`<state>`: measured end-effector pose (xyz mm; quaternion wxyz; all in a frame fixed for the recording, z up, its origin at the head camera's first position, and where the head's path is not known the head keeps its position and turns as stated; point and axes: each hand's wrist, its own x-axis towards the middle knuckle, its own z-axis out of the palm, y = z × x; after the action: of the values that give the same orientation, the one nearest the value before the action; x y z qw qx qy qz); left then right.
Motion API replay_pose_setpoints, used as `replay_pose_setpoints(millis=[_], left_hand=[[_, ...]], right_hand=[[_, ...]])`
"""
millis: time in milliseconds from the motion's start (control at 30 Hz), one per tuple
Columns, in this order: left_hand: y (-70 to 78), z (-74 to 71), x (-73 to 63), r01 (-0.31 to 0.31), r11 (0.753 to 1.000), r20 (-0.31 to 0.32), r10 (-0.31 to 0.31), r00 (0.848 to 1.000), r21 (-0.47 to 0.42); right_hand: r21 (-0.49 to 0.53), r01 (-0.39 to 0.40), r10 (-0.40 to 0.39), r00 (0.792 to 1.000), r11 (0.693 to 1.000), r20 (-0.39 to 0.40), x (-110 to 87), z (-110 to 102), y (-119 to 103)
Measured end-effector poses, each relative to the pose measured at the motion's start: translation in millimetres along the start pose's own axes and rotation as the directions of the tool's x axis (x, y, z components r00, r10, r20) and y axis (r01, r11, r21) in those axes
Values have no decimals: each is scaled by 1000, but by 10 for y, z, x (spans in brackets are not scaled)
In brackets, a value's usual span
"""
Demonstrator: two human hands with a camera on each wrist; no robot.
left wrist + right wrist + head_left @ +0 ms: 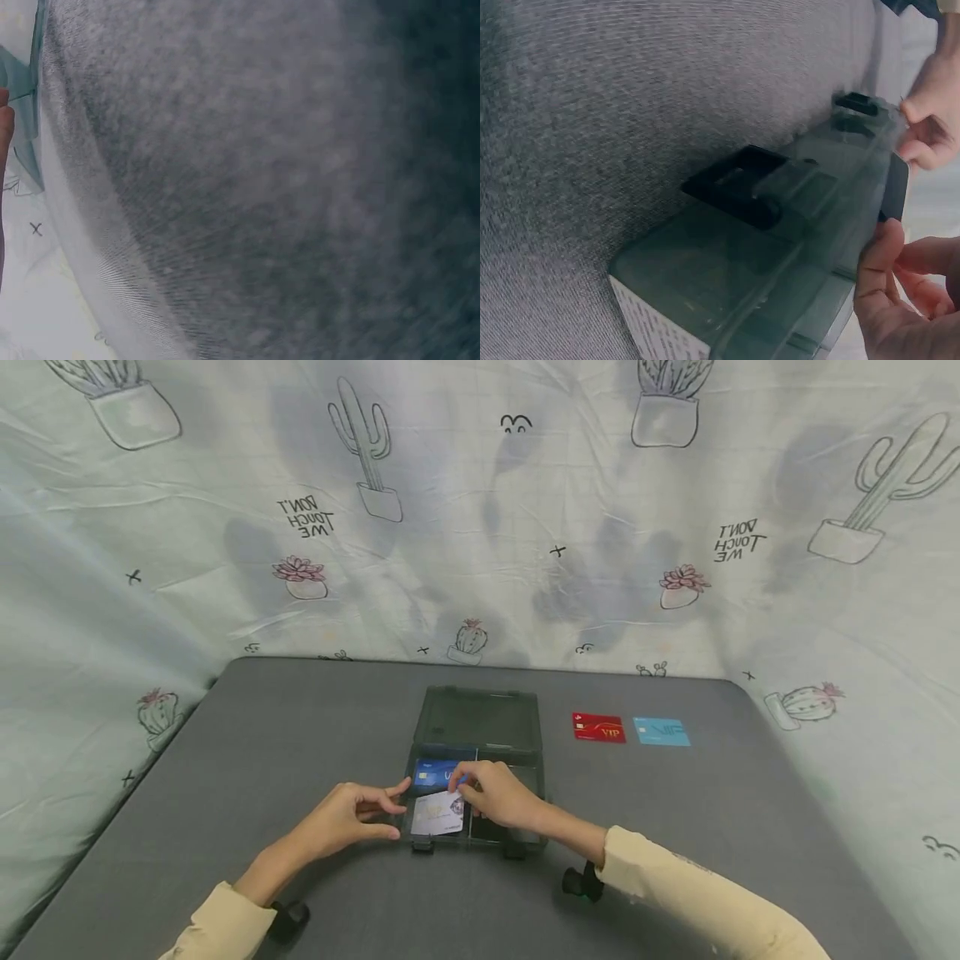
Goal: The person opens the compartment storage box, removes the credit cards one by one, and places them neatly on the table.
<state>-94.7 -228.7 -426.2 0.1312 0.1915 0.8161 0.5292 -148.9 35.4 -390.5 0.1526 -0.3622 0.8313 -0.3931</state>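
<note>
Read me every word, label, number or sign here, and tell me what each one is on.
"VIP": red card.
"VIP", stylised: light blue card.
"DON'T TOUCH ME", reversed, twice: backdrop.
"X": small marks, also on the backdrop.
White card: gold letters too faint to be sure.
Blue card: lettering partly hidden by the right hand.
Label on the box: too blurred.
Other card print: too small.

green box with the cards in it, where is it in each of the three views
Head: green box, just below the middle.
Left wrist: only what looks like a sliver of the green box, upper left edge.
Right wrist: green box, from bottom centre up to the right.
Shared landmark: grey tabletop.
</note>
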Motion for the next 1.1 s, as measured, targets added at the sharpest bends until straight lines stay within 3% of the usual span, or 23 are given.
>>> replay_pose_setpoints(millis=[133,233,467,600,700,833,1033,1100], left_hand=[[9,-16,15,-1,1000,4,1,1000,-12],[21,-39,24,-8,1000,2,8,1000,-20],[38,-41,36,-5,1000,7,5,1000,-13],[36,-18,20,6,1000,8,-5,1000,-28],[26,-2,12,6,999,11,-5,1000,-33],[35,-12,17,11,1000,8,-10,1000,-14],[52,-25,17,31,1000,8,-31,999,-4],[52,-20,11,27,1000,9,-27,1000,-5]], right_hand=[[-47,38,-38,999,998,-1,37,6,-41],[-45,24,-23,1000,999,18,84,16,-98],[27,-69,67,995,997,68,79,24,-91],[47,-74,71,996,996,56,22,0,-22],[117,-100,97,995,988,30,-34,-36,30],[258,-144,146,989,955,11,-88,-123,82],[481,-181,178,983,858,52,-171,-294,175],[512,-175,168,984,841,62,-209,-353,216]])
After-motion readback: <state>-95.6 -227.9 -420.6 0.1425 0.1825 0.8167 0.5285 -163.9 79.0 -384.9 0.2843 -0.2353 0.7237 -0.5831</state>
